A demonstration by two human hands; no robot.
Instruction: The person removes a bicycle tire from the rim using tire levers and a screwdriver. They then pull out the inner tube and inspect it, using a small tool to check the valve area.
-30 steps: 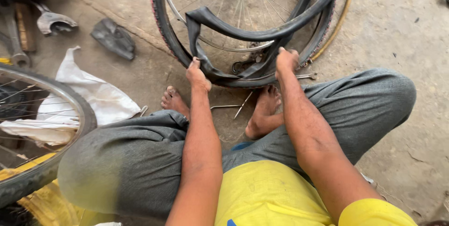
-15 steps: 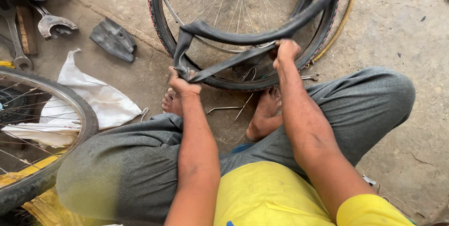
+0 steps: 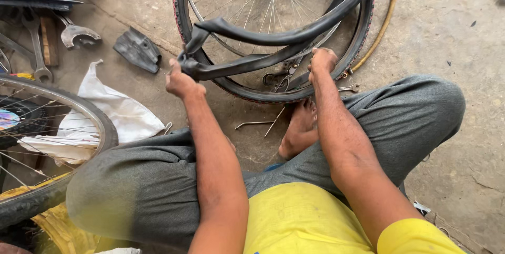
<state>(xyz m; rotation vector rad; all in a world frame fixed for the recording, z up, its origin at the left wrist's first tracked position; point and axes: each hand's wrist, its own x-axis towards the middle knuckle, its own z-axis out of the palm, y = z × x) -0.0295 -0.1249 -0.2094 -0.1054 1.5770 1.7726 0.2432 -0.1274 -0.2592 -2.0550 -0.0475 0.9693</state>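
Note:
A bicycle wheel [image 3: 336, 78] with a black tyre and thin spokes lies on the concrete floor in front of me. A limp black inner tube [image 3: 273, 36] loops out of it. My left hand [image 3: 181, 80] is closed on the folded left end of the tube, pulled out past the tyre's edge. My right hand [image 3: 322, 60] presses on the tyre's near edge, where the tube runs under it. My crossed legs in grey trousers [image 3: 158, 191] and a bare foot [image 3: 300, 128] lie below the wheel.
A second wheel [image 3: 100, 128] stands at the left over a white cloth [image 3: 118, 109]. Spanners [image 3: 76, 34] and a black rubber scrap [image 3: 138, 50] lie at the upper left. Thin metal rods [image 3: 263, 123] rest by my foot. A yellow hoop [image 3: 381, 28] curves behind the wheel.
My left hand has moved left and away from the tyre, drawing the inner tube further out. My right hand stays on the tyre's edge.

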